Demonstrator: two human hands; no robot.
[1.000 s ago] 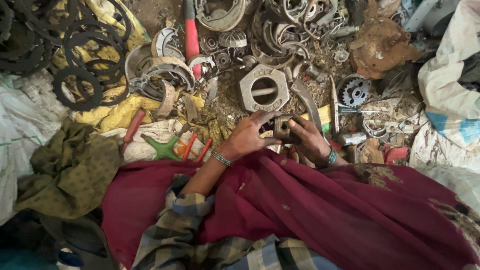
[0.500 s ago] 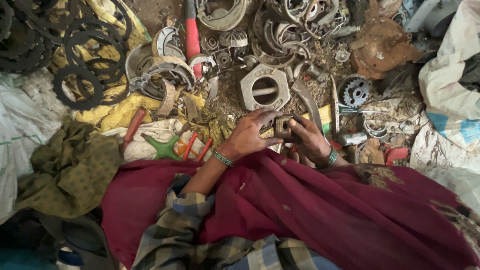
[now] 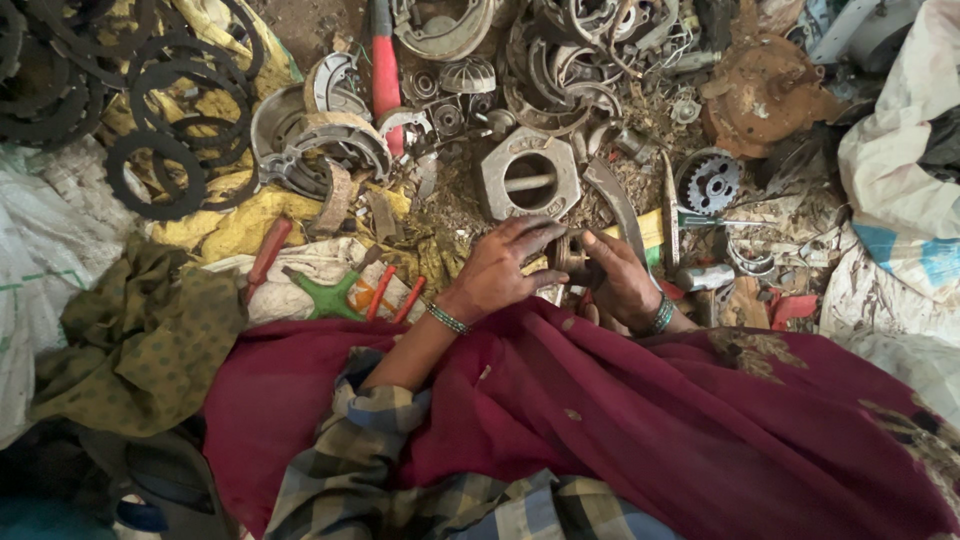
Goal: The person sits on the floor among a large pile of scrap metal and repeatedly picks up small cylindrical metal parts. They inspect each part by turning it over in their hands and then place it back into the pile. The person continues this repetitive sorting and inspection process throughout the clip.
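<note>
Both hands pinch one small rusty metal part (image 3: 572, 258), left hand (image 3: 500, 270) and right hand (image 3: 620, 280) pressed around it above the lap (stiff, probably greasy; best gripped by its rim).

- A heap of flat black ring gaskets (image 3: 150, 120) fills the upper left of the frame.
- A red-handled tool (image 3: 384, 70) lies upright at top centre.
- A grey hexagonal metal housing (image 3: 528, 178) with a round bore sits just above centre.
- A small toothed sprocket (image 3: 712, 184) lies right of it.
- A rusty brown casting (image 3: 765, 95) sits at upper right.
- A green cross-shaped wrench (image 3: 328, 296) rests left of centre.
- An olive cloth (image 3: 140, 340) is bunched at left.
- A maroon cloth (image 3: 640, 430) spreads across the lower frame.
</note>
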